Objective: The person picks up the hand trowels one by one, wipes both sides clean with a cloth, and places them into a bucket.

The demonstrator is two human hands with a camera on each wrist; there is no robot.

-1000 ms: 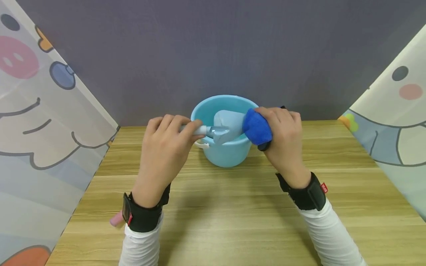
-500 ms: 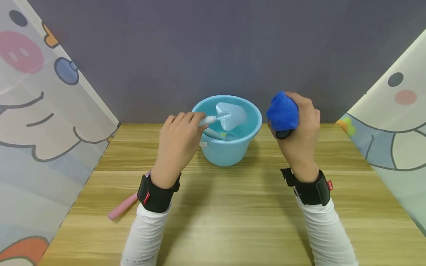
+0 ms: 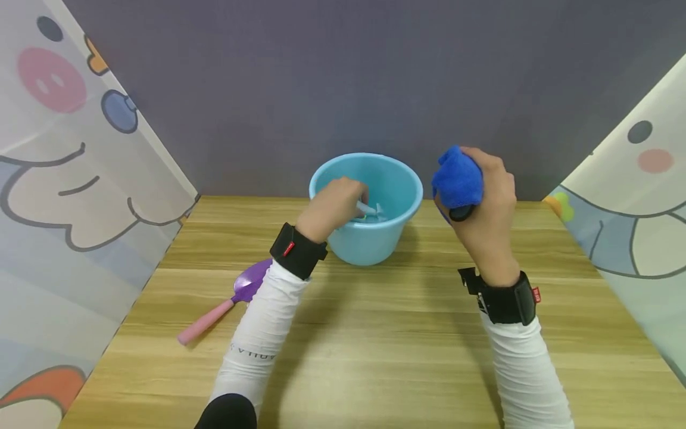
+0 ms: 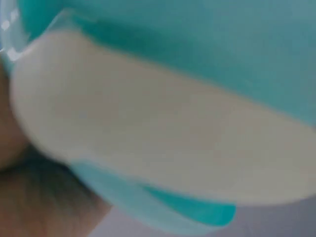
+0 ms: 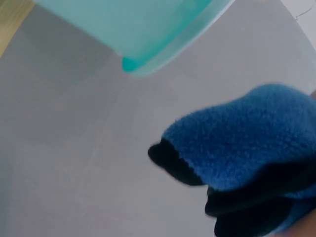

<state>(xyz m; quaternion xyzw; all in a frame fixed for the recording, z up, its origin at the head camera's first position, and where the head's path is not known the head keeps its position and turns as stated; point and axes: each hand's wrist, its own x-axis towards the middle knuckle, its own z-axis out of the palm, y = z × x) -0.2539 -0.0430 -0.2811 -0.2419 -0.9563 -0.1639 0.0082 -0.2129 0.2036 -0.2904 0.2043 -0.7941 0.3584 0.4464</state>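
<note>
My left hand [image 3: 334,205] reaches into a light blue bucket [image 3: 370,247], its fingertips partly hidden below the rim. In the left wrist view, the pale handle of a toy shovel [image 4: 163,118] runs close past the camera, with the hand [image 4: 44,197] around its left end; the shovel's blade is out of sight. My right hand [image 3: 490,205] grips a bunched blue fluffy cloth [image 3: 458,177] in the air, right of the bucket. Black rounded parts show under the cloth [image 5: 247,133] in the right wrist view.
A purple toy shovel [image 3: 252,280] with a pink handle lies on the wooden table [image 3: 386,351], left of the bucket, partly behind my left forearm. Pale tool parts [image 3: 370,210] show inside the bucket. A grey wall [image 3: 375,77] stands behind, with cartoon-printed panels [image 3: 638,196] at both sides.
My right hand has drawn the blue cloth off the shovel blade and away to the right. My left hand has lowered the shovel into the bucket.
</note>
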